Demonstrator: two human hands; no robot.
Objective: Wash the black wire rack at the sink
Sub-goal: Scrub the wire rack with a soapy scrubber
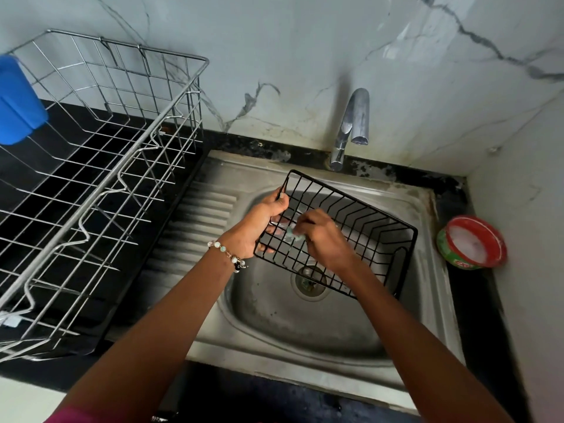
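1. Left hand (259, 219): grip clenched round the left edge of the black rectangular wire rack (360, 221), fingers curled over the rim wire, thumb underneath. A beaded bracelet (227, 252) sits on that wrist.
2. The rack is held tilted above the bowl of the stainless steel sink (274, 315), clear of the bottom, stretching right and away from the left grip.
3. Right hand (320, 236): just right of the left grip, inside the rack, fingers pinching a small pale scrubbing pad (293, 236) against the wires.
4. Round drain (309, 280): below the right grip, seen through the rack.
5. Chrome tap (351, 126): beyond both grips, at the marble wall.
6. Red-rimmed round tub of white soap (471, 242): far right of the grips, on the black worktop (476, 300).
7. Large silver wire dish drainer (100, 166): well left of the left grip.
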